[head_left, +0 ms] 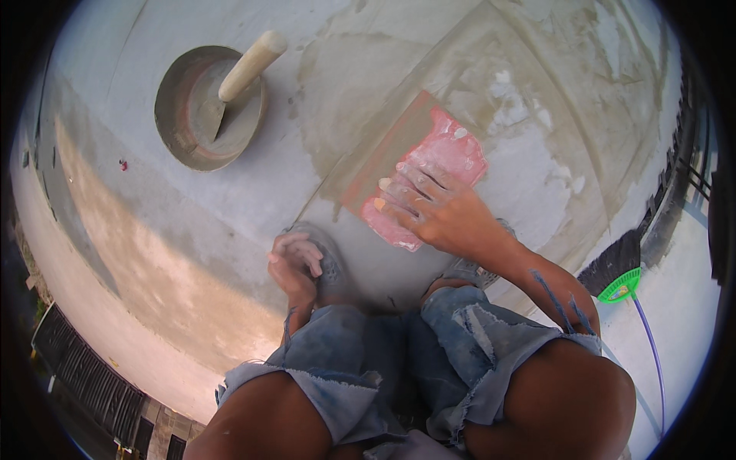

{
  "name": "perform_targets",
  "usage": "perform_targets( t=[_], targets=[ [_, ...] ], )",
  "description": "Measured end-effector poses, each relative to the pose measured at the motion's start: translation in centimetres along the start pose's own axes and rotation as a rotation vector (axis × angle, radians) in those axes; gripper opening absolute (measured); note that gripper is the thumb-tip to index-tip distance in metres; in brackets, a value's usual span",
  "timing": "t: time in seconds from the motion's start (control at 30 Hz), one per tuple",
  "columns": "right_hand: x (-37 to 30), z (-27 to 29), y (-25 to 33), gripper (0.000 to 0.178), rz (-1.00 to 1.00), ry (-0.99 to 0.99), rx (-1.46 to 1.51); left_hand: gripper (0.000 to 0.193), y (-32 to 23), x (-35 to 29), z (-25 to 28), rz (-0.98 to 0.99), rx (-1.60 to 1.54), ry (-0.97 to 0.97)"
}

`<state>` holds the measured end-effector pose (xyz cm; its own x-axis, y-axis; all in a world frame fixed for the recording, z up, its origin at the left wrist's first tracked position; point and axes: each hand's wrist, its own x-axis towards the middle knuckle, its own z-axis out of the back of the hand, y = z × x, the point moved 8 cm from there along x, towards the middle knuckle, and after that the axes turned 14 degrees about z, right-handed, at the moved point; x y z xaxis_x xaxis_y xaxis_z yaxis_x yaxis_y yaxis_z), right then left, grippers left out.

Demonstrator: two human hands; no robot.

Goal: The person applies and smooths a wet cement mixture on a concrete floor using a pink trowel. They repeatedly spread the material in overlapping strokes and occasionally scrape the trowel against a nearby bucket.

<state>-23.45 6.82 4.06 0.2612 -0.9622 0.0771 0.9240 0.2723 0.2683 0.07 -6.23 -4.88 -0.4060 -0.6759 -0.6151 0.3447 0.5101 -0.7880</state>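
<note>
My right hand presses down on a pink, paste-smeared spreader. The fingers lie across its top, and its long straight edge touches the wet grey floor coating. My left hand hangs by my left shoe, its fingers loosely curled with no object visible in them. Grey residue coats the fingertips of both hands. Farther off on the left stands a round metal pan. Inside it rests a trowel with a pale wooden handle, its blade dipped toward the grey mix.
My knees and torn denim shorts fill the near side. To the right lies a broom with black bristles and a green head. A dark railing runs along the right rim. At lower left, a ledge borders a dark gate below.
</note>
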Motion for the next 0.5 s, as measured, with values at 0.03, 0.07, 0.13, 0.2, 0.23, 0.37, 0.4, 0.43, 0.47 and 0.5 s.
perform_targets(
  t=[0.03,0.07,0.13,0.2,0.23,0.37,0.4,0.43,0.47,0.5],
  targets=[
    [-0.1,0.1,0.1,0.039,0.000,-0.013,0.007,0.081,0.0,0.0,-0.1,-0.015,0.007,0.008],
    [-0.1,0.0,0.0,0.038,0.006,-0.015,0.004,0.081,0.1,0.0,-0.2,-0.011,0.003,0.013],
    [0.6,-0.1,-0.3,0.038,0.018,-0.023,0.001,0.081,0.1,0.1,-0.4,-0.005,-0.001,0.018],
    [1.2,0.0,-0.6,0.038,0.025,-0.019,-0.008,0.080,0.3,0.1,-0.2,-0.009,-0.009,0.023],
    [1.4,0.0,-0.6,0.038,0.029,-0.018,-0.013,0.080,0.3,0.1,-0.2,-0.013,-0.013,0.025],
    [1.0,0.3,-0.3,0.032,0.023,-0.068,0.006,0.077,0.3,0.1,-0.1,0.029,0.035,-0.020],
    [0.6,0.5,0.0,0.032,0.017,-0.056,0.016,0.076,0.2,0.1,-0.2,0.028,0.041,-0.019],
    [0.3,0.6,0.1,0.032,0.012,-0.045,0.026,0.075,0.1,0.0,-0.3,0.027,0.046,-0.019],
    [0.3,0.5,0.1,0.034,0.007,-0.038,0.024,0.075,0.0,0.0,-0.3,0.038,0.048,-0.026],
    [0.3,0.3,0.1,0.035,0.002,-0.032,0.022,0.075,-0.2,-0.1,-0.3,0.050,0.050,-0.032]
  ],
)
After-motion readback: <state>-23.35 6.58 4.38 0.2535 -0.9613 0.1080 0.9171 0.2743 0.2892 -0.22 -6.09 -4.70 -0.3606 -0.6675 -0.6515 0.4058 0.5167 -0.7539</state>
